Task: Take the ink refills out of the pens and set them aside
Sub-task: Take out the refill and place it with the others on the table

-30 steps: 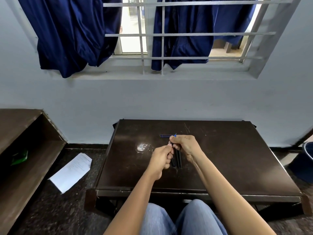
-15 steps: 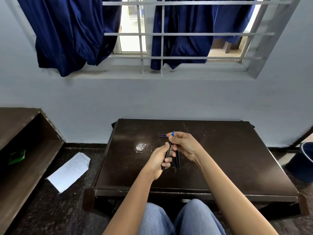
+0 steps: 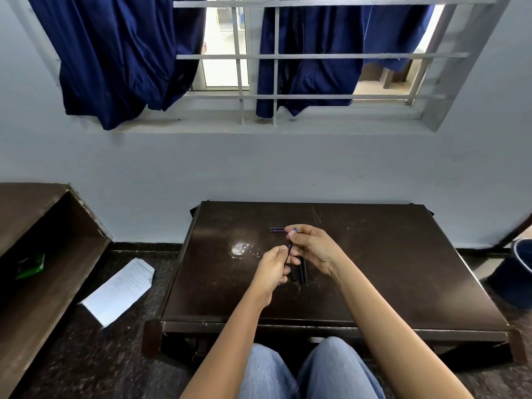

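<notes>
Over the middle of the dark wooden table [image 3: 388, 269], both hands hold one thin dark pen [image 3: 289, 251] with a blue tip. My left hand [image 3: 273, 269] grips its lower barrel. My right hand [image 3: 312, 249] pinches the blue upper end between thumb and forefinger. A loose blue ink refill [image 3: 277, 229] lies flat on the table just beyond my right fingers. Under my right hand several dark pens [image 3: 301, 272] lie side by side, partly hidden by the fingers.
A white paper [image 3: 121, 289] lies on the floor left of the table. A brown wooden shelf [image 3: 43, 254] stands at the far left, a dark blue bucket [image 3: 515, 272] at the far right. The wall and a barred window with blue curtains rise behind.
The hands lifted one pen off the group on the table and tilted it upright. My right fingers now pinch its blue end, slightly farther from my left hand.
</notes>
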